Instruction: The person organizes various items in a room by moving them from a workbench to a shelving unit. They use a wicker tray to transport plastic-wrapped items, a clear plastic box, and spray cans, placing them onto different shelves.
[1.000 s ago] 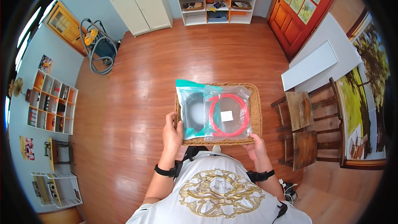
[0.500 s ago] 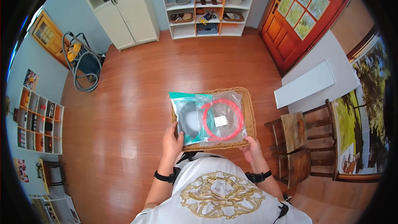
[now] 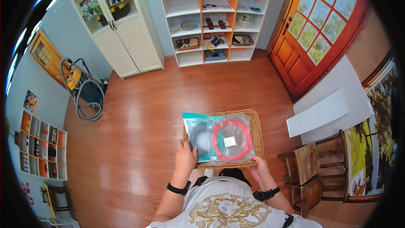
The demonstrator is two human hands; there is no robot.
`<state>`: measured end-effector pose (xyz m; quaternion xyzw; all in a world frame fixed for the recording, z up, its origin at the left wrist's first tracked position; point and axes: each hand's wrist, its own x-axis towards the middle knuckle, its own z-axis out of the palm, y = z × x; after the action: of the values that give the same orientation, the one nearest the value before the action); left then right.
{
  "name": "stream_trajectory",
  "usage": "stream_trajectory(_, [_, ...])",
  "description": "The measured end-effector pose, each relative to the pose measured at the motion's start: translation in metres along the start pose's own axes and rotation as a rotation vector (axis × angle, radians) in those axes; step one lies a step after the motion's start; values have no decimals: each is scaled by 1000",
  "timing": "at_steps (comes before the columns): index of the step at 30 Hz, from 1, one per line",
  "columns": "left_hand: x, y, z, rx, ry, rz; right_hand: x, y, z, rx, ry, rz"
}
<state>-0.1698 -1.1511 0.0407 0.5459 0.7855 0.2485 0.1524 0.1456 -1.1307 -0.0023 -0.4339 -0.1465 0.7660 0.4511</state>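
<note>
In the head view, the task's thing, a shallow wicker tray [image 3: 258, 137], is held up in front of the body, just off the centre of the view toward 5 o'clock, with the floor [image 3: 135, 143] below. The left hand [image 3: 185, 158] grips the tray's edge at 8 o'clock, its thumb on the inner side against the contents. The right hand [image 3: 260, 169] grips the rim at 4 o'clock, thumb on top; its other fingers are mostly hidden.

2 flat plastic bags lie in the tray. The green-edged bag [image 3: 199, 137] fills the 9 o'clock side and shows a dark coil through its film. The clear bag [image 3: 231, 152] lies toward 3 o'clock, overlapping the first bag's edge; inside are a red coil [image 3: 249, 141] and a white label [image 3: 229, 141], the label within the loop.

Both wrists wear black straps, and the white shirt [image 3: 219, 217] with its gold print sits at 6 o'clock.

Farther off, an open shelf unit [image 3: 181, 10] stands at 12 o'clock, a cream cabinet [image 3: 126, 46] between 10 and 11, a vacuum cleaner [image 3: 90, 93] at 9, a reddish wooden door [image 3: 295, 57] at 2, a white panel [image 3: 318, 113] at 3 and wooden chairs [image 3: 307, 162] at 4.
</note>
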Motion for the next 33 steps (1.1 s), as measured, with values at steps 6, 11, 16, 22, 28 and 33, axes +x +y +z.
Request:
stream_trajectory(6, [56, -19, 19, 20, -120, -180, 73, -13, 28, -33, 28, 42])
stream_trajectory(11, [120, -43, 49, -152, -77, -415, 156, -45, 41, -83, -109, 99])
stream_trajectory(16, [186, -32, 71, -251, -7, -435, 231, -98, 82, -163, -170, 79])
stream_trajectory(22, [255, -32, 83, -181, 158, -323, 316, -131, 101, -226, -198, 103])
stream_trajectory(28, [305, -19, 91, -344, 225, -583, 359, -155, 118, -207, -177, 182])
stream_trajectory(33, [345, -7, 85, -548, 158, -723, 395, -164, 132, -189, -158, 245])
